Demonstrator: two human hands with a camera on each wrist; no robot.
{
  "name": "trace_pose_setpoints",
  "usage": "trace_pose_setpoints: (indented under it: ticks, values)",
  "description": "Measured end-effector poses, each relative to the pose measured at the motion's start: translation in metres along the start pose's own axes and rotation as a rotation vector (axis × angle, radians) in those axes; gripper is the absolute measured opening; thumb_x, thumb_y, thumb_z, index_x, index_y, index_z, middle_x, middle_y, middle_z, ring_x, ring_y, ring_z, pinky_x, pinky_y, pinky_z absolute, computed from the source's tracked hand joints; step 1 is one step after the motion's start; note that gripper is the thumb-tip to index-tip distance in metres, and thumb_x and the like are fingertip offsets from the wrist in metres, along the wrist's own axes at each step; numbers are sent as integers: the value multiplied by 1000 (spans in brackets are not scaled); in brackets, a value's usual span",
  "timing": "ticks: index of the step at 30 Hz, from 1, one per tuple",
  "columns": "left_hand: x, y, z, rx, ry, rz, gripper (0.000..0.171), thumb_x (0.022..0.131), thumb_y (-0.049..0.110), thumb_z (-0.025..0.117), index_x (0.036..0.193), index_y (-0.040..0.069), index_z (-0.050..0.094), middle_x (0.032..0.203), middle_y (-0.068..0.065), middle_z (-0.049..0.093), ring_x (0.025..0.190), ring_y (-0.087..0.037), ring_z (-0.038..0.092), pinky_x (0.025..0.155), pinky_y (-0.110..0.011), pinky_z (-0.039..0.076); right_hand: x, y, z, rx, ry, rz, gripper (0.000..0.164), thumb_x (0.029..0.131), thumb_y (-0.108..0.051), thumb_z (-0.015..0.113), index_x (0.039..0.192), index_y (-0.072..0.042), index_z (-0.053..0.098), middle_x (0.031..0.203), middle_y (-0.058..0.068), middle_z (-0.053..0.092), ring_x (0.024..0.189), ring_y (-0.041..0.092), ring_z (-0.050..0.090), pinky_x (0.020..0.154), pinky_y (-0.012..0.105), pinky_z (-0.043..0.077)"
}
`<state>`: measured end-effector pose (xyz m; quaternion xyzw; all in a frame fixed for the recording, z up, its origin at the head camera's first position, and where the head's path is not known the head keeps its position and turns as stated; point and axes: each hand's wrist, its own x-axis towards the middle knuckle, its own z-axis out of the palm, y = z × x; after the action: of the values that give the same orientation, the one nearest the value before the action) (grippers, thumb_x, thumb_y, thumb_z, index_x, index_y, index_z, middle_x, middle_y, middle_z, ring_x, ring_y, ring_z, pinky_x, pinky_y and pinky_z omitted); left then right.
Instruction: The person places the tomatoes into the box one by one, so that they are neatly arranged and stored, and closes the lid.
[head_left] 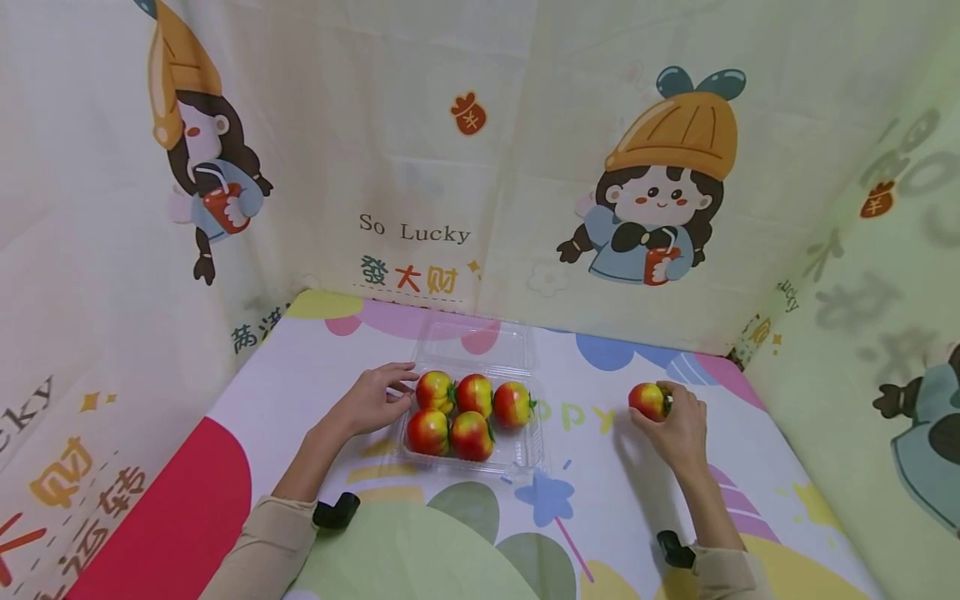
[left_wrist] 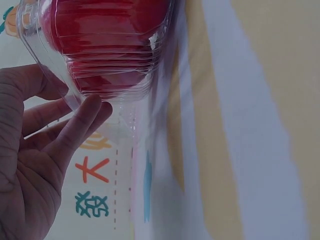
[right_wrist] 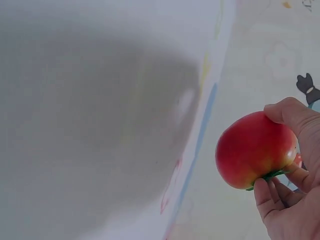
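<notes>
My left hand [head_left: 377, 398] is at the left side of a clear plastic clamshell box [head_left: 519, 454]. In the left wrist view, its thumb and fingers [left_wrist: 82, 117] hold the box's rim. Several red-and-yellow tomatoes [head_left: 473, 435] with green tops sit inside in two rows, and the front right spot is bare. Off to the right, my right hand [head_left: 681, 421] pinches another tomato [head_left: 647, 402] above the table. The right wrist view shows this tomato [right_wrist: 255, 150] between thumb and fingers, its green calyx turned down toward the fingertips.
The hinged lid [head_left: 474, 343] of the box lies folded back behind it. A patterned cloth covers the table [head_left: 585, 467]. Printed fabric walls [head_left: 525, 183] rise at the back and both sides. Each wrist wears a small black camera [head_left: 336, 511].
</notes>
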<state>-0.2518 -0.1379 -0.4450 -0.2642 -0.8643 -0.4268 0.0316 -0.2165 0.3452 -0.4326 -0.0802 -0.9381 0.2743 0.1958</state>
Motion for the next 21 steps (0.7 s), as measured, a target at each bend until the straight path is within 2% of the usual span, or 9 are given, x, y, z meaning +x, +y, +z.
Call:
trace_pose_setpoints:
  ticks: [5, 13, 21]
  values:
    - [1, -2, 1, -6, 1, 2, 37, 92, 3, 65, 128, -6, 67, 144, -27, 56, 103, -33, 73, 85, -40, 62, -3, -5, 2, 23, -1, 12, 67, 82, -12, 82, 137, 8, 49, 134, 30, 53, 123, 47, 41, 100, 64, 46]
    - [0, -2, 1, -5, 3, 0, 37, 92, 3, 65, 128, -6, 67, 144, -27, 56, 103, -33, 73, 85, -40, 62, -9, -13, 6, 59, 25, -26, 64, 81, -11, 83, 133, 8, 51, 128, 29, 56, 119, 45, 43, 96, 62, 46]
    - [1, -3, 1, -8, 3, 6, 38, 92, 4, 65, 128, -6, 67, 144, -26, 56, 103, -33, 73, 85, -40, 62, -14, -23, 8, 78, 17, -28, 65, 81, -11, 83, 135, 6, 52, 128, 27, 56, 121, 42, 46, 94, 59, 54]
